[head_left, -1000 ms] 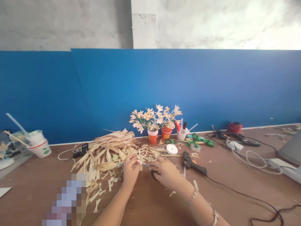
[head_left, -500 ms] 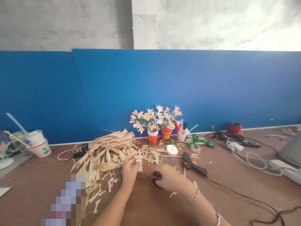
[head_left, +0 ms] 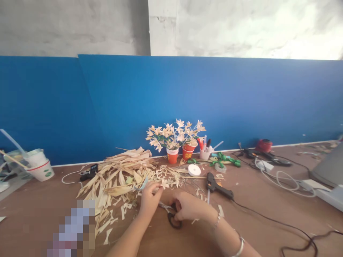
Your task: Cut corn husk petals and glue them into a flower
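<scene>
Near the middle of the table, my left hand (head_left: 150,197) pinches a small pale flower (head_left: 164,183) at its fingertips. Just to the right, my right hand (head_left: 184,206) has its fingers curled round the black handles of a pair of scissors (head_left: 171,215). The blades point left toward my left wrist and their tips are partly hidden. Dried pale husks (head_left: 118,178) lie in a heap behind and left of my left hand. Small cut scraps (head_left: 108,235) are scattered in front of the heap.
Red cups (head_left: 172,157) of pale flowers stand by the blue partition (head_left: 187,92). A white roll (head_left: 194,170), green ribbon (head_left: 221,159) and a black glue gun (head_left: 218,186) with a trailing cord lie at the right. A white cup (head_left: 43,170) stands at the far left.
The scissors' handles have swung lower, and the blades now show more apart from my left hand. The flower in my left hand has turned and sits slightly lower and to the right.
</scene>
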Motion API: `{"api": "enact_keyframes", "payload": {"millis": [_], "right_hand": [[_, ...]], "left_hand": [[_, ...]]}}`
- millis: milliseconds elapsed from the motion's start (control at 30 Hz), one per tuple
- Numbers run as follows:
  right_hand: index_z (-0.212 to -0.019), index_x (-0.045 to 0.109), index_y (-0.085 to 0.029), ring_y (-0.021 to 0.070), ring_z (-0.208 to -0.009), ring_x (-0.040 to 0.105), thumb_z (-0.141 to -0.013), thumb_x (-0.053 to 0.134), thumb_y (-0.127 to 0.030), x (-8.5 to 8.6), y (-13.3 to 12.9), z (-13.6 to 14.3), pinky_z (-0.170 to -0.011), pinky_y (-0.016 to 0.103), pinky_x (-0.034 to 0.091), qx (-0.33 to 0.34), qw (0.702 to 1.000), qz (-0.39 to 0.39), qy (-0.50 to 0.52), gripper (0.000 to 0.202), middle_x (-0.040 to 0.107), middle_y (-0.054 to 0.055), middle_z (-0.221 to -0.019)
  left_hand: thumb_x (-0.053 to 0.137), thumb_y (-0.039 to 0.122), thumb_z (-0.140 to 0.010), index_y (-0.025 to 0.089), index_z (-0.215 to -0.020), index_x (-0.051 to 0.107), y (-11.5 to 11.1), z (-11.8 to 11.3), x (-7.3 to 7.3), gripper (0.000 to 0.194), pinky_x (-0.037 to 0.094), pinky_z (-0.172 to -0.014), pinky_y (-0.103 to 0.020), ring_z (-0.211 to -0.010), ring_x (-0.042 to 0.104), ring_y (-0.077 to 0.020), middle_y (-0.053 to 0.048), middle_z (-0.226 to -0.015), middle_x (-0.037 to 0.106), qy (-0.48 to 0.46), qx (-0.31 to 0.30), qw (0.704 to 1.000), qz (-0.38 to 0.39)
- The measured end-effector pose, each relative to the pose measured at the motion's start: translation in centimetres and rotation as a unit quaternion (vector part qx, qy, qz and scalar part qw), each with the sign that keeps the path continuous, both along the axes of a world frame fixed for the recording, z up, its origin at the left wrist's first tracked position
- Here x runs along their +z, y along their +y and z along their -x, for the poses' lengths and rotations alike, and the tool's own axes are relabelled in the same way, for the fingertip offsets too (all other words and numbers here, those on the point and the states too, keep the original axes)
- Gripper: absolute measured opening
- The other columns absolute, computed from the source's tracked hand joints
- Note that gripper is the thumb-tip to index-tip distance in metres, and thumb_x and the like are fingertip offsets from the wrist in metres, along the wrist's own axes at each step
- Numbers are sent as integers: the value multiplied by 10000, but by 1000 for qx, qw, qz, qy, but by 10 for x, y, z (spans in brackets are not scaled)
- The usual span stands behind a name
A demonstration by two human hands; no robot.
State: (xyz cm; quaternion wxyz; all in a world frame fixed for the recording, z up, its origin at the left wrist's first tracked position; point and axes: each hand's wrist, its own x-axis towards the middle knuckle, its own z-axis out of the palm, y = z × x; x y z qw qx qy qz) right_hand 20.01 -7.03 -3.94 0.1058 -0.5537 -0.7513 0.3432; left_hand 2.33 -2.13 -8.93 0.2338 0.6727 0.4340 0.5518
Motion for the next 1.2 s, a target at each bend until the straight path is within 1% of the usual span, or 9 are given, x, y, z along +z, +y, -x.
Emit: {"api": "enact_keyframes", "payload": {"millis": [100, 233, 367, 500, 633, 733, 867, 1033, 1200], "right_hand": [[-856, 614, -160, 114, -600, 539, -634, 555, -148, -4, 8, -2, -545, 201, 382, -62, 987, 11, 145, 230, 613, -20, -676], [-977, 559, -162, 103, -604, 519, -648, 581, -216, -6, 16, 3, -581, 208, 401, -146, 928, 33, 341, 335, 587, -29, -684], [-750, 575, -150, 82, -539, 480, -634, 600, -271, -9, 18, 12, -552, 206, 380, -189, 895, 63, 400, 169, 585, -21, -638], [-636, 557, -151, 85, -512, 466, -623, 600, -250, -14, 20, 14, -536, 210, 370, -185, 905, 44, 380, 109, 578, -25, -573], [-640, 563, -156, 124, -559, 517, -698, 555, -278, -21, 27, 6, -561, 234, 402, -212, 921, -64, 322, 136, 594, -5, -592], [-819, 623, -138, 166, -649, 573, -760, 489, -261, -25, 32, -3, -627, 265, 438, -251, 925, -170, 229, 191, 641, 35, -708], [-1104, 575, -127, 180, -755, 602, -772, 446, -181, -22, 30, -7, -727, 284, 452, -253, 928, -250, 114, 361, 657, 78, -919], [-878, 653, -174, 170, -725, 601, -777, 453, -192, -5, 15, 1, -677, 250, 413, -135, 963, -229, 34, 225, 680, 44, -806], [-701, 643, -187, 145, -590, 547, -696, 542, -235, 8, -4, 5, -525, 233, 306, 15, 986, -144, -77, 112, 644, 7, -638]], "left_hand": [[551, 200, -713, 205, -664, 668, -5, -2, 4, 127, 468, -735, -355, -759, 598, -218, -49, -717, 668, 47, -19, 998, -23], [538, 171, -734, 207, -679, 675, -9, -5, 7, 152, 455, -717, -347, -751, 583, -214, -49, -707, 663, 97, -32, 994, -39], [546, 167, -742, 216, -686, 689, -11, -7, 7, 161, 443, -703, -344, -738, 571, -213, -48, -686, 656, 127, -48, 990, -34], [574, 127, -688, 225, -714, 708, -11, -6, 6, 168, 451, -742, -368, -769, 581, -226, -48, -714, 671, 115, -54, 992, -15], [641, 194, -664, 230, -874, 700, -6, 1, 6, 221, 455, -811, -373, -861, 606, -237, -59, -867, 683, 16, -4, 1000, 15], [621, 360, -717, 190, -717, 658, 1, 11, 6, 174, 463, -718, -332, -742, 608, -221, -45, -736, 666, -63, 100, 991, 60], [580, 447, -745, 170, -702, 668, 11, 24, 4, 294, 458, -699, -313, -695, 613, -220, -37, -675, 676, -90, 123, 983, 98], [541, 402, -776, 172, -783, 691, 14, 29, 4, 274, 469, -735, -325, -780, 636, -240, -61, -781, 714, -66, 113, 987, 94], [568, 251, -758, 192, -691, 627, 4, 21, 9, 107, 466, -754, -348, -802, 600, -235, -54, -757, 643, 115, 106, 988, -13]]}}
